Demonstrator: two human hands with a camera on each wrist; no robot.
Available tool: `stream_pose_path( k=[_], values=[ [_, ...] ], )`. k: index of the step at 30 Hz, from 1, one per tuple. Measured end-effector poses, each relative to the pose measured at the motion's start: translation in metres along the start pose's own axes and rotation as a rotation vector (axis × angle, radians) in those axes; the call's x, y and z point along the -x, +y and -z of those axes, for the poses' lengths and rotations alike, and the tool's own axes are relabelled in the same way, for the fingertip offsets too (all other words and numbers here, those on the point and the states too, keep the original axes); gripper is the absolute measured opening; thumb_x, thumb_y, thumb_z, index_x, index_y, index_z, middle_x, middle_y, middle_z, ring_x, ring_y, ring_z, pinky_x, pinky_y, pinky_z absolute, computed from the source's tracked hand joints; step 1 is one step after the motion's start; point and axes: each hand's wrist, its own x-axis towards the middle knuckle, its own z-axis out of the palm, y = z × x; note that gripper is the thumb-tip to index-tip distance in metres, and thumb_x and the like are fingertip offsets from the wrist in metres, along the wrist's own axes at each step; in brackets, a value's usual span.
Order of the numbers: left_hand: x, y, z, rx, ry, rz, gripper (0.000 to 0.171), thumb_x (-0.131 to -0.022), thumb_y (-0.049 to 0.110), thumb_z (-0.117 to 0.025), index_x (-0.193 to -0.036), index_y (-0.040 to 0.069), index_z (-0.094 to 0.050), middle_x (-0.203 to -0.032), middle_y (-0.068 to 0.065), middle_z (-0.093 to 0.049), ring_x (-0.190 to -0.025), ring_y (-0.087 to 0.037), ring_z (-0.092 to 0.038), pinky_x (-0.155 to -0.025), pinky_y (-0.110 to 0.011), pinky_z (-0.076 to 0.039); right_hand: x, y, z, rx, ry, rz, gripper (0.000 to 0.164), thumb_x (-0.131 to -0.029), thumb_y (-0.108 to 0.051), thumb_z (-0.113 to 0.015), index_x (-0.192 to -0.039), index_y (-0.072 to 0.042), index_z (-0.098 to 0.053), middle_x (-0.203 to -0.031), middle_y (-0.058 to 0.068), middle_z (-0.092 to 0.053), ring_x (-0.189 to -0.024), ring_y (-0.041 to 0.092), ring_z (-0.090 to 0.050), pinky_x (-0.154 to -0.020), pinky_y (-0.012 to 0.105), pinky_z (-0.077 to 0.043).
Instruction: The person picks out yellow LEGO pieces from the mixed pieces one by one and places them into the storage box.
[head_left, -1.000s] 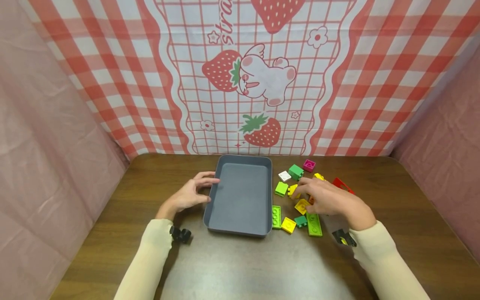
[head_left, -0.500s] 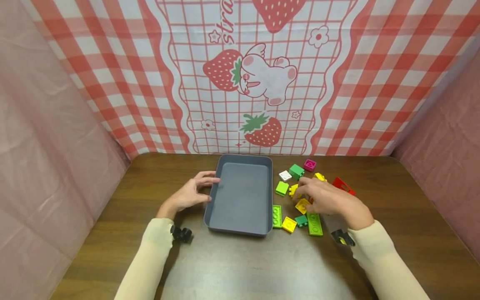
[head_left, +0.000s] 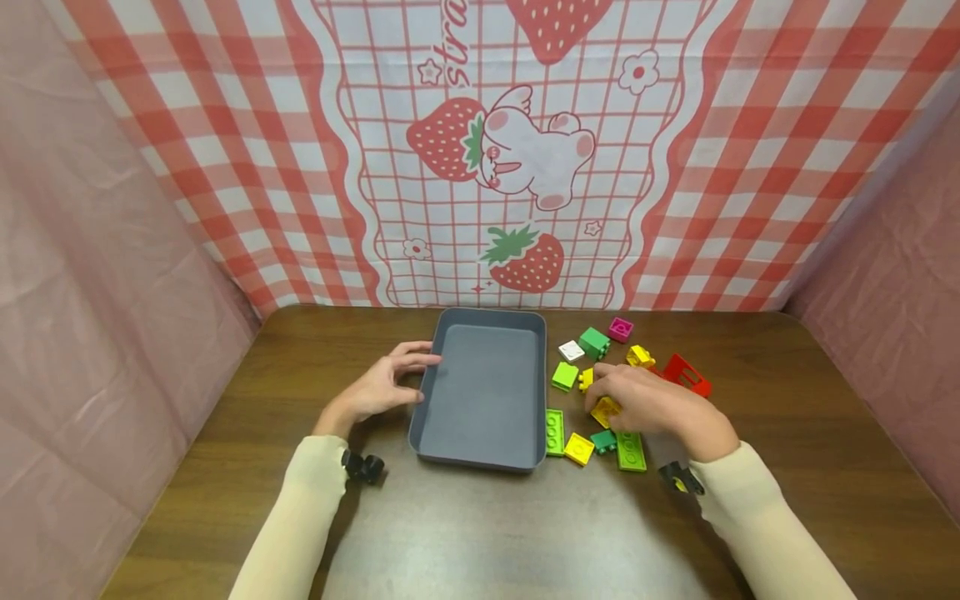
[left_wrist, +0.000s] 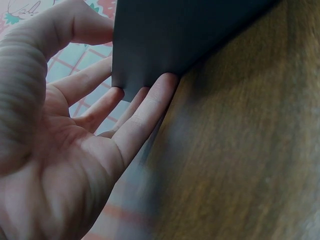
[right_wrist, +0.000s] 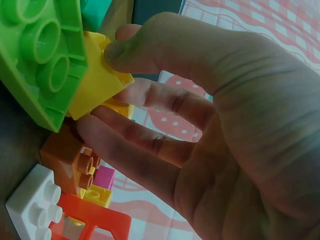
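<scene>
My left hand (head_left: 378, 387) rests at the left rim of a grey rectangular tray (head_left: 420, 417). In the left wrist view its fingertips (left_wrist: 162, 82) touch the tray's outer wall and edge, the fingers fairly straight. On the right, my right hand (head_left: 648, 404) is low among toy building bricks, pinching a yellow brick (right_wrist: 97, 75) between thumb and fingers. That same brick (head_left: 604, 412) shows partly under the fingertips in the head view. Close by lie a lime-green long brick (right_wrist: 42, 55), an orange brick (right_wrist: 65, 162) and a white brick (right_wrist: 35, 205).
Between tray and right hand are a lime brick (head_left: 565, 376), a long lime brick (head_left: 554, 433), a yellow brick (head_left: 579, 449) and a dark green brick (head_left: 603, 442). Farther back lie white (head_left: 571, 351), green (head_left: 594, 342) and magenta (head_left: 620, 329) bricks. A red frame piece (head_left: 686, 375) sits far right.
My right hand has dropped slightly toward the front and its fingers have closed on the yellow brick, uncovering yellow and red pieces behind. The left hand and tray stay put.
</scene>
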Motion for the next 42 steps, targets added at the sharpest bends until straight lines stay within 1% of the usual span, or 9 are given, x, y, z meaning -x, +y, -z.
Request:
stream_pose_path(
  k=[5,10,20,27,30,37,42],
  values=[
    [0.0001,-0.0018,0.0005,-0.002,-0.001,-0.004,0.06,-0.082,-0.007,-0.069,-0.14,0.001,-0.056,-0.161,-0.013,-0.03,-0.142,-0.041,-0.038,-0.103,-0.063,-0.046,-0.0012,-0.0011,-0.0019,-0.006,-0.031,-0.032,0.028,-0.077,-0.008,-0.081,-0.102,-0.02,-0.078,-0.108,0.001,-0.061,-0.097,0.021,-0.055,-0.082,0.04,-0.058],
    [0.0003,-0.0014,0.0003,0.0,-0.001,-0.004,0.06,-0.082,-0.007,-0.069,-0.14,0.001,-0.056,-0.161,-0.012,-0.03,-0.142,-0.04,-0.038,-0.103,-0.062,-0.046,-0.0026,-0.0018,-0.0014,-0.012,-0.062,-0.059,0.028,-0.076,-0.009,-0.082,-0.101,-0.02,-0.077,-0.108,0.001,-0.063,-0.098,0.022,-0.056,-0.084,0.041,-0.058],
    [0.0003,-0.0027,0.0006,-0.002,-0.001,-0.009,0.061,-0.082,-0.006,-0.069,-0.14,0.001,-0.056,-0.161,-0.013,-0.029,-0.142,-0.041,-0.038,-0.102,-0.063,-0.047,-0.0028,-0.0014,-0.0016,-0.023,-0.072,-0.044,0.029,-0.075,-0.01,-0.084,-0.101,-0.018,-0.075,-0.105,0.0,-0.065,-0.093,0.02,-0.056,-0.08,0.039,-0.059],
    [0.0009,-0.0019,0.0006,0.0,-0.001,-0.004,0.06,-0.082,-0.007,-0.069,-0.14,0.001,-0.056,-0.161,-0.013,-0.029,-0.142,-0.041,-0.037,-0.104,-0.063,-0.045,-0.0041,-0.0024,-0.0018,-0.019,-0.079,-0.051,0.027,-0.073,-0.008,-0.085,-0.095,-0.018,-0.071,-0.098,0.0,-0.063,-0.087,0.019,-0.055,-0.073,0.034,-0.057],
    [0.0008,-0.0018,0.0009,-0.001,-0.002,-0.008,0.06,-0.082,-0.007,-0.069,-0.14,0.001,-0.056,-0.161,-0.013,-0.029,-0.142,-0.041,-0.037,-0.104,-0.063,-0.045,-0.0047,-0.0028,-0.0019,-0.021,-0.084,-0.053,0.028,-0.073,-0.007,-0.084,-0.096,-0.017,-0.072,-0.1,0.0,-0.064,-0.088,0.02,-0.056,-0.076,0.036,-0.057],
    [0.0009,-0.0011,0.0012,-0.001,-0.001,-0.01,0.06,-0.082,-0.007,-0.069,-0.14,0.001,-0.056,-0.161,-0.013,-0.029,-0.142,-0.041,-0.037,-0.103,-0.063,-0.045,-0.0053,-0.0021,-0.0036,-0.025,-0.089,-0.051,0.031,-0.074,-0.006,-0.083,-0.102,-0.018,-0.076,-0.109,0.0,-0.068,-0.097,0.021,-0.059,-0.086,0.043,-0.059],
    [0.001,0.0006,0.0005,-0.002,-0.003,-0.005,0.06,-0.082,-0.006,-0.069,-0.141,0.0,-0.055,-0.161,-0.013,-0.029,-0.142,-0.04,-0.037,-0.104,-0.063,-0.045,-0.0049,-0.0021,-0.0037,-0.021,-0.086,-0.045,0.028,-0.075,-0.006,-0.083,-0.099,-0.018,-0.076,-0.106,0.0,-0.067,-0.095,0.02,-0.058,-0.085,0.042,-0.059]
  ],
)
